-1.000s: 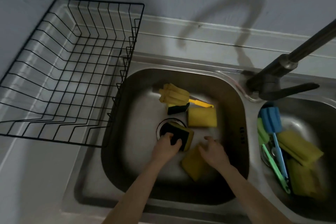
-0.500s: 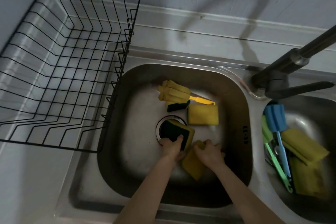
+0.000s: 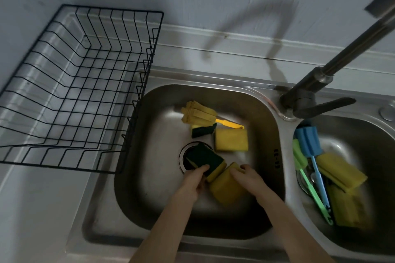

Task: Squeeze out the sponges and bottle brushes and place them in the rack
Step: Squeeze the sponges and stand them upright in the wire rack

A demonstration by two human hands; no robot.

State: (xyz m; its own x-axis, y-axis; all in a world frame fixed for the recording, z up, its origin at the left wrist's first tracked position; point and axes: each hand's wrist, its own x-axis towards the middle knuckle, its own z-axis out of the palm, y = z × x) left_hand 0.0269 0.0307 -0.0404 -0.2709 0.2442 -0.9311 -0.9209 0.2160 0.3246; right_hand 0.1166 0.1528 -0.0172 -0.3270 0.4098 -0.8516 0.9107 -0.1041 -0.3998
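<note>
Closer-drawn hands (image 3: 218,179) on sponges (image 3: 213,168), fingertips hidden underneath.

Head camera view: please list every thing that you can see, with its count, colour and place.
Wire rack: one, black, on the counter left of the sinks.
Left sink basin: one, steel.
Right sink basin: one, steel.
Faucet: one, dark metal, between the basins.
Yellow bottle brush: one, back of left basin.
Sponges in left basin: four; green-topped on the drain, yellow beside it, yellow behind, a green-topped one partly hidden under the brush.
Blue bottle brush: one, right basin.
Green bottle brush: one, right basin.
Yellow sponges in right basin: at least two.
Left hand: gripping the green-topped sponge.
Right hand: on the yellow sponge.
</note>
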